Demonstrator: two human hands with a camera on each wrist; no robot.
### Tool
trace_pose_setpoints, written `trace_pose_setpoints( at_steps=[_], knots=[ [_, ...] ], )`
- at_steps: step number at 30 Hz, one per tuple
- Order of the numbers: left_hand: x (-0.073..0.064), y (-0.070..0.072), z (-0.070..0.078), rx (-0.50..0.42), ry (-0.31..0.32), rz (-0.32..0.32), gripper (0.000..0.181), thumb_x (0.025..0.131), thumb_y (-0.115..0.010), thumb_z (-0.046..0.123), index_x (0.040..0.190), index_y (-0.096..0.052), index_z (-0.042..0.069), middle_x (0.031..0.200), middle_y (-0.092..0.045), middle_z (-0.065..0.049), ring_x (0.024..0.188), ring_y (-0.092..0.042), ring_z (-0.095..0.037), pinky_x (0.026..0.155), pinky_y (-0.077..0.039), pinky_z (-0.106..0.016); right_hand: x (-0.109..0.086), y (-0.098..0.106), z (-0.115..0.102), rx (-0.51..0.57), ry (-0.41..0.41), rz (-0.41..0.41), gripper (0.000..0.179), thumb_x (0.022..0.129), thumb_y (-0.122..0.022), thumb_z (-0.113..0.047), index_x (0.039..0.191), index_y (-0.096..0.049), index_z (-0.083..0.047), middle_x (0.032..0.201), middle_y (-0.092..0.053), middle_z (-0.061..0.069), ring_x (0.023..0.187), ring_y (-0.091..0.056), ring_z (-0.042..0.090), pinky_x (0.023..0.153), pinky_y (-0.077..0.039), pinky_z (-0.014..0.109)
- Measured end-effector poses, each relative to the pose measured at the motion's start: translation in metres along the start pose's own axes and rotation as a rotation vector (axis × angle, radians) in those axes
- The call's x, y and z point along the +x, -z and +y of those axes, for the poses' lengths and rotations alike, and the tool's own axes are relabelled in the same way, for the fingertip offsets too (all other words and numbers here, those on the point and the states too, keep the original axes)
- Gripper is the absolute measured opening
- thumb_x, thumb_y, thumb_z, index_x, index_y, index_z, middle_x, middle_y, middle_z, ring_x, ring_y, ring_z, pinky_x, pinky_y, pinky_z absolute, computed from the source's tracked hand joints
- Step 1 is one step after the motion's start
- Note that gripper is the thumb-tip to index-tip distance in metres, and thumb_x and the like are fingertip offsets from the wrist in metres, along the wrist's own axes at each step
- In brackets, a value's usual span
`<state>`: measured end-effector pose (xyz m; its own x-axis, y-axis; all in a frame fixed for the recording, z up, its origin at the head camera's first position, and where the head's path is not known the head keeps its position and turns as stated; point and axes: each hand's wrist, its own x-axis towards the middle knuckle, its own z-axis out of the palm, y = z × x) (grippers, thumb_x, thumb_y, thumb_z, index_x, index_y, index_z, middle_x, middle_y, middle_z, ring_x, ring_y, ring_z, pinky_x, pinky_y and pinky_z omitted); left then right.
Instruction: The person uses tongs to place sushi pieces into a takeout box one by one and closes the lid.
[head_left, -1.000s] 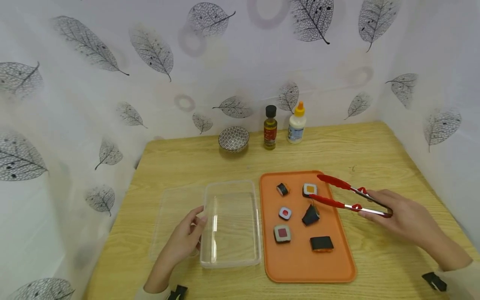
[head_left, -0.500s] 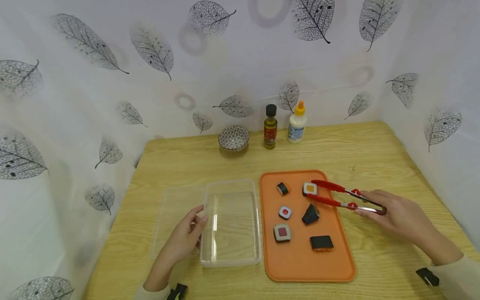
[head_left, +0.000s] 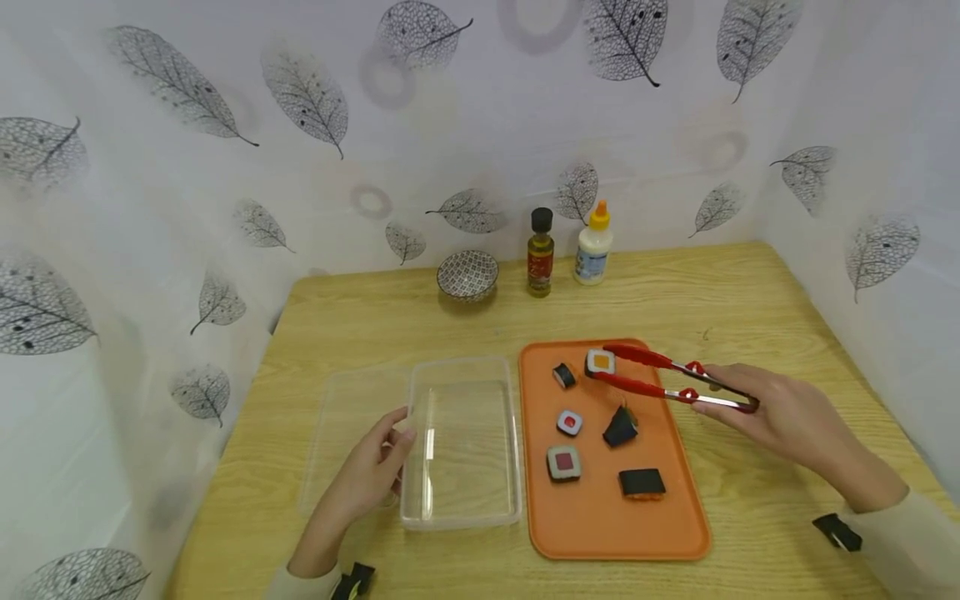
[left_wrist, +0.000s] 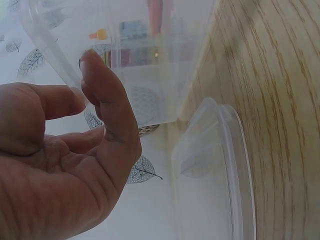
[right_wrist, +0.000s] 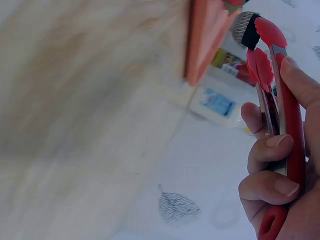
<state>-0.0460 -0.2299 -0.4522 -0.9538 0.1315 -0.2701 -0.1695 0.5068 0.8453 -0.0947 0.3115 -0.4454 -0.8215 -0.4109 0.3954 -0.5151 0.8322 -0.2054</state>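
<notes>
My right hand (head_left: pixel 780 408) grips a pair of red-tipped tongs (head_left: pixel 637 383). Between the tongs' tips is a sushi roll with an orange centre (head_left: pixel 600 362), over the far part of the orange tray (head_left: pixel 600 533). From the right wrist camera, the roll's dark side (right_wrist: pixel 250 37) shows between the red tips. My left hand (head_left: pixel 371 467) holds the left side of a clear plastic container (head_left: pixel 461 527), thumb at the rim and fingers curled against the wall. On the tray lie several other sushi pieces, among them a roll with a dark red centre (head_left: pixel 564 463) and a black-wrapped piece (head_left: pixel 642 483).
A clear lid (head_left: pixel 322 450) lies left of the container, partly behind my left hand. Along the back stand a patterned bowl (head_left: pixel 467 277), a dark-capped bottle (head_left: pixel 540 254) and a white bottle with a yellow top (head_left: pixel 593 246). A leaf-print curtain (head_left: pixel 300 192) surrounds the wooden table.
The tongs came left over the tray and narrowed on the orange-centred roll. That roll has shifted left and away from its spot with them. My left hand and the container stayed put.
</notes>
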Motion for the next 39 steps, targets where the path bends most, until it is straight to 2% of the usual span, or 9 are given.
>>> trace_pose_setpoints(
  at_steps=[1,7,9,14,20,24,27,32,39],
  knots=[
    [0.0,0.0,0.0,-0.001,0.003,0.002,0.054,0.113,-0.051,0.025,0.161,-0.037,0.005,0.105,-0.06,-0.019,0.065,-0.061,-0.016,0.054,-0.06,-0.029,0.005,0.001,-0.003,0.003,0.014,0.004,0.06,0.068,-0.097,-0.031,0.121,-0.078,-0.01,0.107,-0.08,0.012,0.074,-0.072,0.022,0.052,-0.055,0.034],
    [-0.001,0.0,0.001,-0.017,0.021,0.003,0.055,0.113,-0.051,0.025,0.161,-0.037,0.005,0.105,-0.059,-0.019,0.064,-0.061,-0.016,0.054,-0.061,-0.031,0.037,0.008,-0.028,0.033,0.067,0.015,0.058,0.073,-0.095,-0.036,0.124,-0.078,-0.012,0.111,-0.08,0.01,0.066,-0.062,0.005,0.054,-0.052,0.029],
    [-0.001,0.0,0.002,-0.016,0.022,0.002,0.055,0.113,-0.051,0.025,0.161,-0.036,0.005,0.105,-0.058,-0.019,0.064,-0.06,-0.016,0.054,-0.061,-0.032,0.047,0.008,-0.037,0.047,0.082,0.0,0.058,0.076,-0.093,-0.039,0.126,-0.077,-0.012,0.113,-0.08,0.01,0.067,-0.065,0.006,0.055,-0.054,0.029],
    [-0.002,0.0,0.003,-0.011,0.029,-0.002,0.056,0.113,-0.051,0.029,0.162,-0.036,0.006,0.104,-0.058,-0.017,0.063,-0.058,-0.014,0.053,-0.061,-0.033,0.069,0.001,-0.059,0.061,0.138,-0.035,0.056,0.085,-0.086,-0.047,0.129,-0.076,-0.014,0.118,-0.079,0.01,0.083,-0.077,0.023,0.062,-0.063,0.042],
    [-0.001,0.0,0.003,-0.015,0.036,0.002,0.056,0.112,-0.052,0.03,0.161,-0.037,0.007,0.105,-0.059,-0.017,0.064,-0.058,-0.015,0.052,-0.06,-0.033,0.091,-0.009,-0.085,0.074,0.193,-0.089,0.055,0.088,-0.082,-0.05,0.13,-0.076,-0.014,0.121,-0.079,0.008,0.098,-0.078,0.025,0.072,-0.066,0.044],
    [-0.001,-0.001,0.003,-0.015,0.037,0.005,0.056,0.112,-0.052,0.029,0.161,-0.037,0.006,0.105,-0.059,-0.017,0.064,-0.058,-0.015,0.052,-0.06,-0.033,0.105,-0.018,-0.101,0.076,0.227,-0.119,0.058,0.093,-0.073,-0.06,0.127,-0.077,-0.013,0.119,-0.079,0.009,0.099,-0.079,0.025,0.07,-0.066,0.042],
    [0.0,-0.001,0.004,-0.012,0.037,0.008,0.056,0.112,-0.052,0.028,0.161,-0.037,0.006,0.105,-0.059,-0.017,0.064,-0.058,-0.015,0.052,-0.06,-0.031,0.114,-0.025,-0.112,0.068,0.241,-0.151,0.063,0.095,-0.063,-0.068,0.128,-0.077,-0.015,0.12,-0.079,0.007,0.098,-0.079,0.024,0.068,-0.066,0.04],
    [0.0,-0.001,0.004,-0.009,0.039,0.009,0.054,0.113,-0.052,0.025,0.161,-0.037,0.006,0.105,-0.059,-0.017,0.063,-0.059,-0.015,0.052,-0.059,-0.03,0.126,-0.039,-0.129,0.069,0.274,-0.202,0.058,0.094,-0.071,-0.061,0.132,-0.074,-0.018,0.121,-0.078,0.005,0.094,-0.079,0.021,0.066,-0.065,0.036],
    [-0.002,-0.002,0.006,-0.003,0.055,0.012,0.054,0.112,-0.052,0.024,0.161,-0.038,0.006,0.104,-0.059,-0.016,0.063,-0.059,-0.015,0.052,-0.059,-0.03,0.139,-0.051,-0.151,0.057,0.286,-0.273,0.047,0.095,-0.073,-0.056,0.122,-0.075,-0.018,0.112,-0.079,-0.001,0.063,-0.066,0.01,0.05,-0.049,0.024]
  ],
)
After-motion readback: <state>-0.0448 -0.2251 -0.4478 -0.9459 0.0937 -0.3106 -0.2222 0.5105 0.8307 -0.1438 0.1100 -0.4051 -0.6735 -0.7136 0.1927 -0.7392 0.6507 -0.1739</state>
